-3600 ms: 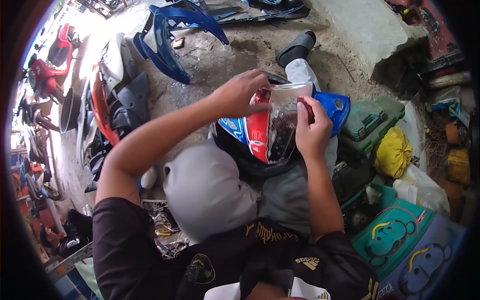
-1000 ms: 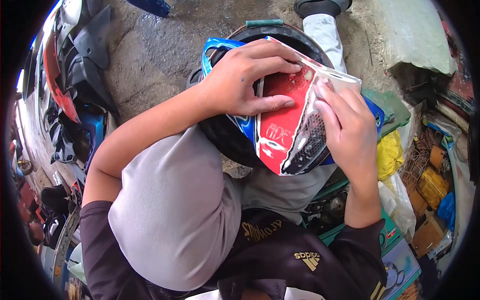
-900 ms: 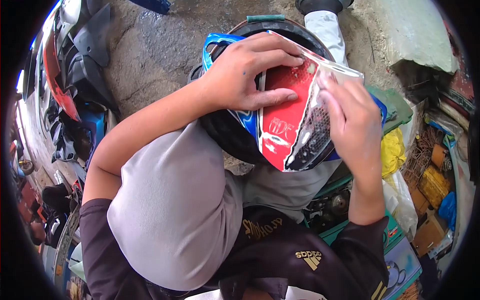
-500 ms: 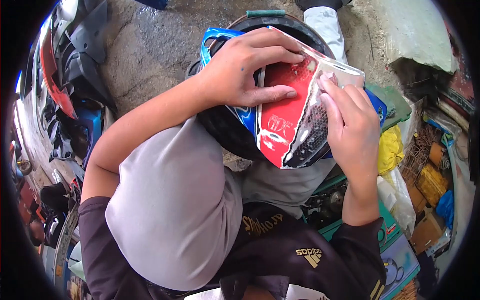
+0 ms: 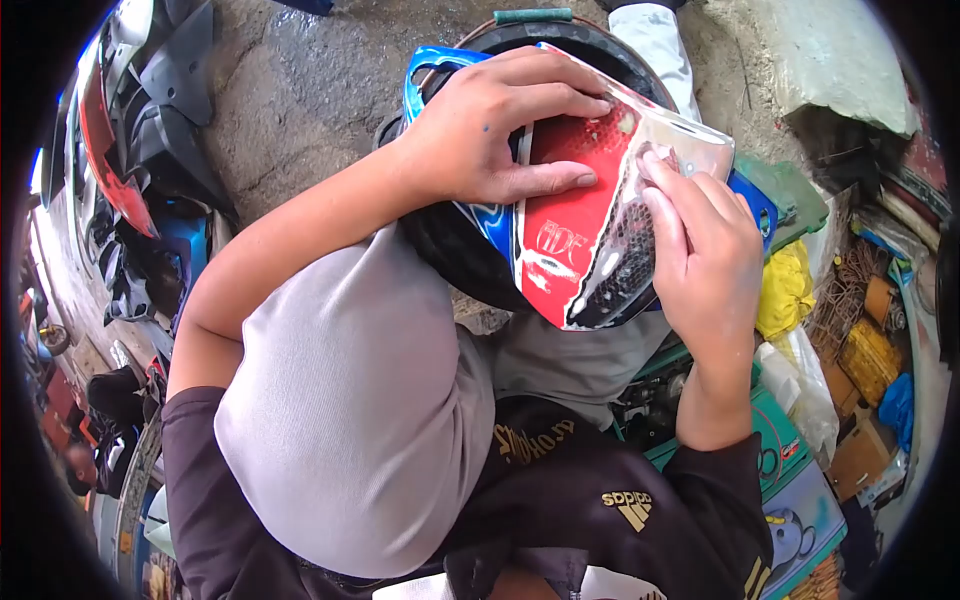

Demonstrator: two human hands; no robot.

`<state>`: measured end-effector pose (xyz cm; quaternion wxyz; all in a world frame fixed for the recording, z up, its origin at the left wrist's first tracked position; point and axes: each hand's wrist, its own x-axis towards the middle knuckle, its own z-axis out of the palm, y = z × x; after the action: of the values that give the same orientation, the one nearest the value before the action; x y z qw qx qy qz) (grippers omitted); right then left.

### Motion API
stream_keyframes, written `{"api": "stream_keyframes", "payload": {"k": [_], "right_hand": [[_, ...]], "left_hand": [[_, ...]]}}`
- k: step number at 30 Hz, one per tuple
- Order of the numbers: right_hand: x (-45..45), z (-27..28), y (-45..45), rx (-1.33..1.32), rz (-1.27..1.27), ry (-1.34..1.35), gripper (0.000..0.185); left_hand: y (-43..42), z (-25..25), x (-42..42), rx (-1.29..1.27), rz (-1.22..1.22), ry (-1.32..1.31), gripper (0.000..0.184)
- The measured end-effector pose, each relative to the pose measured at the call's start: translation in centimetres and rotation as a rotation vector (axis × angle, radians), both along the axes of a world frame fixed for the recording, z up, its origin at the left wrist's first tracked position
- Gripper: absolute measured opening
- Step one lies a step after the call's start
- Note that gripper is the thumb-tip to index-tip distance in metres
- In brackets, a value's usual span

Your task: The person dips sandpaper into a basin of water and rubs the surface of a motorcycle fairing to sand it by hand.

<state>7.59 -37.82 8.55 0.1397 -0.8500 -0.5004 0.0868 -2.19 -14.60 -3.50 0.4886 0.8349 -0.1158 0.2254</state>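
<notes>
A motorcycle fairing panel (image 5: 565, 215) in red, white and blue lies over a black bucket (image 5: 640, 75) between my legs. Its painted face has scuffed, pale patches and a dark honeycomb pattern on the right. My left hand (image 5: 500, 125) is laid across the panel's upper left, holding it with the thumb and fingers apart on the red face. With bent fingers, my right hand (image 5: 705, 225) presses a small pinkish scrap (image 5: 671, 157), which looks like sandpaper, onto the pale area at the upper right. The fingers partly cover the scrap.
Several dark and red plastic body panels (image 5: 175, 150) are piled at the left. To the right are a yellow bag (image 5: 787, 290), a green toolbox (image 5: 775, 430) and assorted scrap. A concrete block (image 5: 845, 75) stands at the upper right on the rough floor.
The view has shifted slightly. Both hands stay in nearly the same places on the panel, with the right fingers still pressed to its upper right.
</notes>
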Motion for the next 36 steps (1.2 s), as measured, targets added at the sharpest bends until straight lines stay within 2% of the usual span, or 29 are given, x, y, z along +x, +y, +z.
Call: {"api": "stream_keyframes", "payload": {"k": [9,12,15,19,21,23,24,28,31,32,36], "right_hand": [[2.1,-3.8,3.0,0.261,-0.033,-0.038,0.024],[1.2,-3.1,2.9,0.205,-0.105,-0.02,0.025],[1.2,-2.4,1.4,0.245,-0.01,-0.016,0.031],[-2.1,0.8,-1.4,0.111,0.163,0.17,0.038],[-2.4,1.4,-2.2,0.069,0.273,0.052,0.036],[-0.5,0.3,-3.0,0.098,0.192,-0.096,0.034],[0.1,-0.3,-2.9,0.158,0.187,-0.116,0.031],[-3.4,0.5,-3.7,0.095,0.45,-0.101,0.029],[0.2,-0.9,-3.5,0.12,0.254,-0.199,0.031],[0.5,-1.1,-3.4,0.2,0.199,-0.186,0.032],[-4.6,0.3,-4.4,0.173,0.339,-0.107,0.028]], "left_hand": [[0.0,-0.2,0.2,0.009,0.042,-0.002,0.054],[0.0,-0.2,0.2,-0.008,0.039,0.002,0.054],[-0.1,-0.3,0.2,-0.008,0.043,-0.002,0.054],[0.1,-0.3,0.2,0.021,0.045,0.002,0.053],[0.1,-0.1,0.2,0.039,0.039,0.018,0.052],[0.1,0.3,0.2,0.059,0.039,0.027,0.051],[0.2,0.6,0.2,0.065,0.021,0.051,0.051],[0.6,0.5,-0.3,0.064,-0.019,0.076,0.051],[0.7,0.9,-0.2,0.085,-0.018,0.092,0.049],[0.6,1.0,-0.1,0.074,-0.022,0.09,0.049],[0.3,0.5,-0.3,0.056,-0.003,0.08,0.049]]}}
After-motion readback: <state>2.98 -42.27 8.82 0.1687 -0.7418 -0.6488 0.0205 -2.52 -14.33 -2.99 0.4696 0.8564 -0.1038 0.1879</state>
